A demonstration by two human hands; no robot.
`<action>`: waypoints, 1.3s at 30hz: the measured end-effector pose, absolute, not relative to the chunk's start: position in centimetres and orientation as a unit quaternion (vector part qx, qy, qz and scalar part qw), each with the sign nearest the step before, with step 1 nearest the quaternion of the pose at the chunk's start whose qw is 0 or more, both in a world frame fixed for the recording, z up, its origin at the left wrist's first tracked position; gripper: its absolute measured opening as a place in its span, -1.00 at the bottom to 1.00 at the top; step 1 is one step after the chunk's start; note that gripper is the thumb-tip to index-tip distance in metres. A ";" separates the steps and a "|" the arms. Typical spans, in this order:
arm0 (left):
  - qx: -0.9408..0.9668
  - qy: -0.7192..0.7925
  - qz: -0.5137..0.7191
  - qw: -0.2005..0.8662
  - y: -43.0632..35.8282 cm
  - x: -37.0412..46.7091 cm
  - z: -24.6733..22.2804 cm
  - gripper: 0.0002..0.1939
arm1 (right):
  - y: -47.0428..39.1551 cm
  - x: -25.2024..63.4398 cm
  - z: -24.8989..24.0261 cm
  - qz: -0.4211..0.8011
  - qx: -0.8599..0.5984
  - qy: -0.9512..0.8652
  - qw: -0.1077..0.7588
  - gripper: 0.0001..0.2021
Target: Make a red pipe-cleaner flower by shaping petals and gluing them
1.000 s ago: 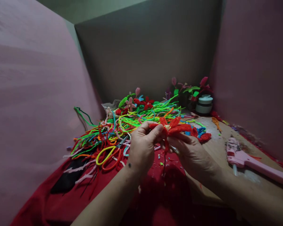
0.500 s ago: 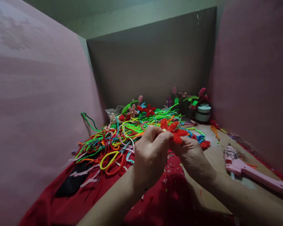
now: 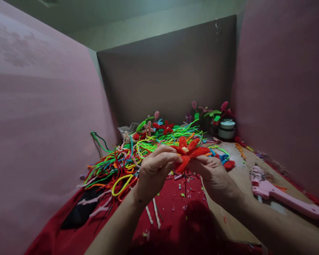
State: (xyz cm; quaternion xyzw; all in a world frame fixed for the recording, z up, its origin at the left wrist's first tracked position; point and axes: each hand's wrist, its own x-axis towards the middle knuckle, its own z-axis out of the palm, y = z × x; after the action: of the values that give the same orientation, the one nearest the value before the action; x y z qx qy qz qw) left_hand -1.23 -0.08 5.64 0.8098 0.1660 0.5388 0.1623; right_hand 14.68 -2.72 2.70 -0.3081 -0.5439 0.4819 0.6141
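A red pipe-cleaner flower (image 3: 195,151) with a small pale-yellow centre is held up before me, its petals spread and facing me. My left hand (image 3: 158,168) pinches a petal on its left side between thumb and fingers. Underneath and to the right, my right hand (image 3: 211,171) grips the flower near its base; the fingertips are partly hidden behind the petals. Just left of my left hand lie scissors (image 3: 119,185) with yellow and orange handles, partly covered by the hand.
Behind the hands spreads a heap of coloured pipe cleaners (image 3: 146,145) with finished flowers on it. A pink glue gun (image 3: 279,194) rests on the cardboard (image 3: 225,219) at right, near a lidded jar (image 3: 227,129). A black phone-like slab (image 3: 77,212) lies left on the red cloth (image 3: 175,219).
My left hand has shifted left and down, its fingers now on a left petal. The flower has turned more towards me, showing its centre and spread petals.
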 end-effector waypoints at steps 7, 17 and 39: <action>0.835 0.207 0.499 0.108 -0.7 -3.0 7.4 -0.85 | -3.0 15.4 3.2 0.404 -0.341 -0.613 0.587 -0.82; 0.896 0.278 0.212 0.275 -1.3 0.4 15.2 -0.89 | -4.8 16.2 3.8 0.308 -0.306 -0.746 0.504 -0.82; 0.911 0.225 0.346 0.017 -5.0 0.3 11.9 -0.91 | -6.2 17.1 4.5 0.320 -0.330 -0.723 0.516 -0.77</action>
State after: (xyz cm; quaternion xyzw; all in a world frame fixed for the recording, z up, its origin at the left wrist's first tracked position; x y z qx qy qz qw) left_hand 0.26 -5.02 11.95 0.9108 0.2251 0.3456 0.0170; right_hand 17.07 -6.23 4.55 -0.3302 -0.7225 0.3199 0.5164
